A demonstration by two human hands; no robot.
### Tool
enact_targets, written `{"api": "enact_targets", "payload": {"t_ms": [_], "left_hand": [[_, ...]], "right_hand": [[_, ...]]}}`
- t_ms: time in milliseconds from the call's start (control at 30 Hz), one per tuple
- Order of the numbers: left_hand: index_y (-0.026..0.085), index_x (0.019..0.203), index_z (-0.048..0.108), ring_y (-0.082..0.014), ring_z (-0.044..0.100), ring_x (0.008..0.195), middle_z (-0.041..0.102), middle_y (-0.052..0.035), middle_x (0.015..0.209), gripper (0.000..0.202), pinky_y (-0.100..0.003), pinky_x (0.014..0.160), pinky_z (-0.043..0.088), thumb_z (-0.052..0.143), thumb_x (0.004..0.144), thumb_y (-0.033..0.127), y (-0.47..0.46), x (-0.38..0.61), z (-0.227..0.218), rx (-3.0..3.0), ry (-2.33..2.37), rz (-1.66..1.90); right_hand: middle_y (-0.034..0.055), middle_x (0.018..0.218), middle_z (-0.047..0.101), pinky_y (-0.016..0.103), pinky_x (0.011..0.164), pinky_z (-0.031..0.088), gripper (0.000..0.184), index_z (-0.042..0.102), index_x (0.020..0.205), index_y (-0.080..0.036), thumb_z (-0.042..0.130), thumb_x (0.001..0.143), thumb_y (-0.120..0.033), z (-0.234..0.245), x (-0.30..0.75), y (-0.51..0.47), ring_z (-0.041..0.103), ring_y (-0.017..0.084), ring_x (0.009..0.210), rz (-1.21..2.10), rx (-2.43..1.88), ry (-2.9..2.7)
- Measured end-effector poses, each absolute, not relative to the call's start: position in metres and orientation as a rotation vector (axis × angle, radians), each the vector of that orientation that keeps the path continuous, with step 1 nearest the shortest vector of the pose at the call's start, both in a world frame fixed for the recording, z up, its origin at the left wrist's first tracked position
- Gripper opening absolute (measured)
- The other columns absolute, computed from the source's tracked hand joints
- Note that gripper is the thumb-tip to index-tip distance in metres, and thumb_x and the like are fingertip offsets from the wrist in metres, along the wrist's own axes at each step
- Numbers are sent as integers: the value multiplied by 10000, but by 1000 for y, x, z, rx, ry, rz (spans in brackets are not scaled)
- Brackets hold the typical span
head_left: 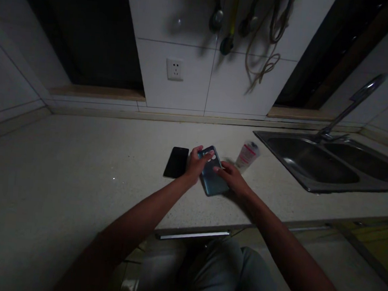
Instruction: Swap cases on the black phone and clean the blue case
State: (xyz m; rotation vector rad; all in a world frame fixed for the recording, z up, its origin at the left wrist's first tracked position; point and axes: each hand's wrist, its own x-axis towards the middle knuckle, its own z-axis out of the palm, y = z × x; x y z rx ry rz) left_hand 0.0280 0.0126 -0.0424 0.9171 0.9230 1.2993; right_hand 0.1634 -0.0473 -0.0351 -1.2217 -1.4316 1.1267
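A teal phone case [212, 176] with camera cutouts lies on the pale countertop [78, 167]. My left hand [195, 163] grips its upper left edge, fingers curled over the top near the cutouts. My right hand [232, 176] holds its right side, fingers laid on the case. A black phone [176, 162] lies flat just left of my left hand. A small white bottle with a red label [247, 155] lies tipped on the counter right of the case, just beyond my right hand.
A steel double sink [327, 162] with a tap [351, 106] fills the right of the counter. A wall socket [175, 69] and hanging hoses and cords [266, 39] are on the tiled wall behind. The counter's front edge [193, 234] runs over my knees.
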Motion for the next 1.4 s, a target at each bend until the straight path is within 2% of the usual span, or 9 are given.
{"api": "enact_targets", "payload": {"t_ms": [300, 433, 567, 667, 767, 1033, 1233, 1333, 1400], "left_hand": [[183, 1077, 609, -250, 484, 1216, 528, -131, 1258, 302, -387, 1035, 377, 595, 778, 148, 25, 0, -30, 1902, 1470, 1342], [156, 1149, 600, -365, 412, 1276, 507, -204, 1331, 348, -492, 1021, 351, 580, 823, 274, 29, -31, -18, 2280, 1900, 873], [113, 1235, 547, -445, 482, 1206, 533, -290, 1272, 682, -517, 920, 417, 642, 749, 583, 35, -55, -11, 2104, 2081, 427], [133, 1249, 541, -438, 555, 1153, 562, -291, 1258, 817, -485, 879, 448, 667, 665, 692, 35, -61, -4, 2017, 2056, 291], [152, 1187, 577, -416, 598, 1126, 608, -271, 1234, 767, -443, 847, 466, 708, 635, 668, 35, -60, 2, 1986, 1998, 207], [179, 945, 599, -327, 678, 946, 718, -162, 1001, 532, -375, 744, 512, 868, 524, 362, 49, -61, -16, 1758, 1609, 562], [176, 888, 625, -212, 675, 679, 711, -47, 734, 357, -364, 711, 552, 818, 589, 205, 45, -45, -17, 1120, 1119, 873], [136, 898, 659, -210, 670, 634, 706, -78, 695, 207, -380, 736, 564, 670, 740, 269, 39, -33, -14, 766, 914, 772], [90, 985, 669, -230, 704, 739, 734, -121, 784, 278, -383, 810, 558, 578, 780, 254, 34, -25, -13, 599, 779, 789]], "right_hand": [[42, 727, 662, 261, 575, 393, 391, 682, 1023, -140, 518, 876, -463, -44, 171, -44, 580, 167, 642, 509, -1627, -1702], [81, 797, 710, 272, 608, 401, 376, 709, 998, -140, 474, 922, -424, -38, 170, -49, 621, 183, 690, 396, -1768, -1774], [104, 916, 743, 285, 666, 435, 345, 716, 1031, -162, 482, 930, -394, -30, 168, -53, 670, 210, 789, 333, -1934, -1789], [109, 973, 749, 298, 688, 451, 330, 712, 1052, -185, 487, 931, -394, -26, 167, -55, 686, 236, 861, 291, -2036, -1794], [102, 993, 752, 316, 706, 462, 327, 695, 1087, -205, 483, 935, -402, -26, 166, -56, 690, 257, 899, 270, -2068, -1795], [100, 942, 742, 316, 717, 464, 332, 647, 1172, -198, 508, 926, -372, -32, 167, -55, 675, 243, 867, 217, -2006, -1774], [22, 676, 639, 279, 609, 401, 341, 669, 1100, -175, 493, 917, -404, -35, 168, -54, 584, 178, 627, 319, -1744, -1681], [-7, 633, 563, 278, 591, 390, 399, 653, 1112, -169, 475, 915, -466, -35, 166, -52, 528, 167, 594, 386, -1600, -1614], [0, 712, 574, 280, 627, 421, 436, 608, 1174, -169, 491, 900, -488, -36, 165, -50, 534, 169, 652, 437, -1517, -1561]]}}
